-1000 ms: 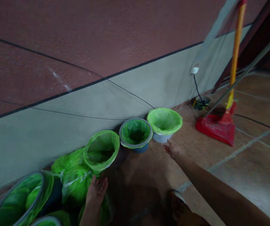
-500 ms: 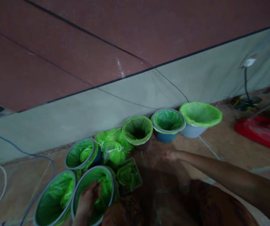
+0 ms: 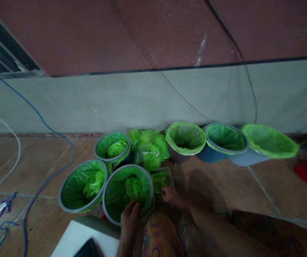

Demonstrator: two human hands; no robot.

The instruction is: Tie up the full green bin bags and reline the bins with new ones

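My left hand (image 3: 130,213) reaches over the near rim of a grey-rimmed bin (image 3: 106,180) lined with green plastic. Its fingers are pressed together at the crumpled green plastic bag (image 3: 135,188) inside. Just to the right, my right hand (image 3: 170,196) is closed at the near corner of a small square container (image 3: 171,175). Green plastic (image 3: 159,180) fills that container; whatever the right fingers hold, if anything, is hidden. Beside these stand two more lined bins, one at the left (image 3: 71,205) and one behind (image 3: 98,148), both with green bags inside.
Tied green bags (image 3: 148,156) lie against the wall. Along it to the right stand a brown bin (image 3: 179,156), a blue bin (image 3: 209,154) and a pale bin (image 3: 246,159), all lined green. A white box (image 3: 81,233) with a dark phone-like object, keys (image 3: 5,206) and a blue cable (image 3: 50,178) are at left.
My right hand has moved left, from the floor before the blue bin to the square container. My left hand stays at the front bin. The view has turned left, showing the white box and keys.
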